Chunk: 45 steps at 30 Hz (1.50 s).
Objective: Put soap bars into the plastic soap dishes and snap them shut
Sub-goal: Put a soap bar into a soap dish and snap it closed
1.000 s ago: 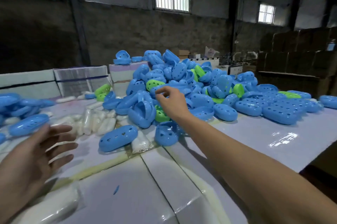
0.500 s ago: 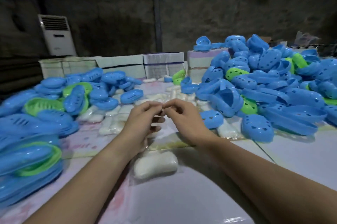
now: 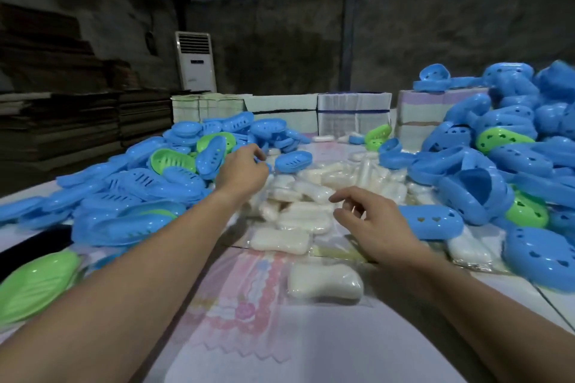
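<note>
Half a second before, both hands met fingertip to fingertip; now they had parted. The left hand (image 3: 241,172) reached to the dishes (image 3: 174,171), fingers curled, holding I cannot tell what. The right hand (image 3: 370,220) hovered, fingers loosely spread and empty, over the soaps (image 3: 306,211). Probably a fresh pick had begun. Piles crowded both sides; open surface (image 3: 280,351) lay only behind the fingers, nearer the wrists.

The left hand (image 3: 244,172) reaches, fingers curled, to the left pile of blue and green soap dishes (image 3: 149,183). The right hand (image 3: 375,222) hovers loosely curled over wrapped soap bars (image 3: 298,211) mid-table (image 3: 249,336). Another dish heap (image 3: 497,164) fills the right edge.
</note>
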Available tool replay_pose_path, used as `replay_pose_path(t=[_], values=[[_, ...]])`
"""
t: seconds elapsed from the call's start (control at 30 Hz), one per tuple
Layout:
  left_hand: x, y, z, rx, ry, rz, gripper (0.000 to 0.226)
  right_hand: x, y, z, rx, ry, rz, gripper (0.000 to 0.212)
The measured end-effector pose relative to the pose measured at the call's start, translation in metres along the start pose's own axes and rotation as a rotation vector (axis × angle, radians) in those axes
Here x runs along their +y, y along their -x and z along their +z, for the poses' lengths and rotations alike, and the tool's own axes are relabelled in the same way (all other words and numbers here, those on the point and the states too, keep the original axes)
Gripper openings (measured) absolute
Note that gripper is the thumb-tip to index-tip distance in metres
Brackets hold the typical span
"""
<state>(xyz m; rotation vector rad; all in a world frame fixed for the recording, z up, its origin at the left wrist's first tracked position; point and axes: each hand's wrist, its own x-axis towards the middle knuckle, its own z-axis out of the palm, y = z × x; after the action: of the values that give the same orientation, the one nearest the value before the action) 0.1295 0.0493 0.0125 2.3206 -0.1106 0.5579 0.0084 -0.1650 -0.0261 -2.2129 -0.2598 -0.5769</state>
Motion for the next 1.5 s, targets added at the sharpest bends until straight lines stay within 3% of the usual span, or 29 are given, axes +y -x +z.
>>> replay_pose_path(t=[0.13,0.2,0.27,0.43,0.73,0.87,0.97,1.13,1.27,1.5], values=[[-0.037,-0.021,-0.027,-0.146,-0.658,-0.125,0.045,-0.001,-0.001,0.003,-0.049,0.018,-0.024,0.020],[-0.052,-0.024,-0.035,-0.209,-0.820,-0.221,0.063,0.000,-0.001,0.004,-0.066,0.018,-0.035,0.021],[-0.065,-0.025,-0.040,-0.220,-0.890,-0.280,0.060,0.000,-0.002,0.005,-0.079,0.032,-0.049,0.022],[-0.075,-0.028,-0.043,-0.350,-0.694,-0.275,0.023,0.002,-0.001,0.004,-0.107,0.068,-0.072,0.026],[-0.074,-0.030,-0.038,-0.336,-0.696,-0.039,0.031,0.006,-0.002,0.004,-0.080,0.046,-0.068,0.018],[-0.060,-0.021,-0.037,-0.183,-0.738,0.204,0.013,0.007,-0.003,0.001,-0.045,0.022,-0.064,0.018],[-0.047,-0.008,-0.030,-0.077,-0.481,0.336,0.010,0.008,-0.003,0.000,-0.025,0.026,-0.060,0.019],[-0.008,0.032,-0.007,0.020,0.084,0.342,0.008,0.010,-0.003,0.000,-0.014,-0.001,-0.031,0.017],[0.019,0.045,0.013,0.062,0.223,0.361,0.011,0.012,-0.002,-0.004,0.009,-0.040,0.008,0.017],[0.022,0.058,0.031,0.145,0.279,0.390,0.036,0.013,-0.005,-0.010,0.072,-0.011,0.027,0.019]])
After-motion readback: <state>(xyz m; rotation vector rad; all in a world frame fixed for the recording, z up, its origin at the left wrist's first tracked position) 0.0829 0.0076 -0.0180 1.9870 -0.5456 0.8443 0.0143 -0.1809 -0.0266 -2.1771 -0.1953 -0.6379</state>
